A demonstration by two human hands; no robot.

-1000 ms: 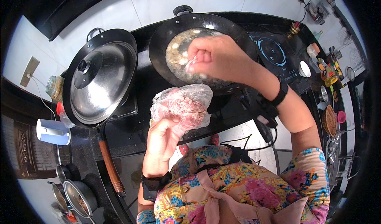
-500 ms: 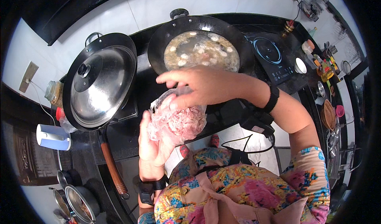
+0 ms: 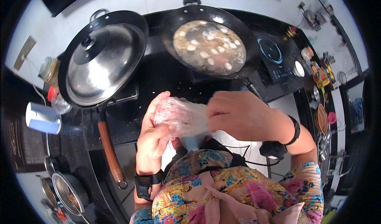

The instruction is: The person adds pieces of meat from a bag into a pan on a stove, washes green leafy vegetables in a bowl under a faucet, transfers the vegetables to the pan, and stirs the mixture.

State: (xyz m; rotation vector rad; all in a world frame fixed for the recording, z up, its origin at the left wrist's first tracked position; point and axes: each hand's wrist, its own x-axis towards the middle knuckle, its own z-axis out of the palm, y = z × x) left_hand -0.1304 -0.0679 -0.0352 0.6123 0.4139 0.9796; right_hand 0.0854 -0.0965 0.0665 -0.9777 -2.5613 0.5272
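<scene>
Nearest to the person, just above the flowered apron [image 3: 222, 192], both hands are meeting on 1 clear plastic bag [image 3: 183, 117] of pale pinkish food. The left hand [image 3: 152, 134] is cupping the bag from below and from the left, its fingers curled up around the bag's side and the thumb lying across the front. The right hand [image 3: 242, 115] is coming in from the right, its fingers bunched together and reaching into the bag's mouth; I cannot tell whether they are pinching a piece, since the plastic and knuckles are hiding the tips. The bag's long axis is lying left to right, mouth toward the right hand.

Farther off, straight beyond the right hand, the open black wok [image 3: 210, 41] is sitting on the stove with pale round pieces floating in brownish liquid. To its left, the second wok [image 3: 101, 61] is covered by a steel lid, its wooden handle [image 3: 109, 148] pointing back toward the near side.
</scene>
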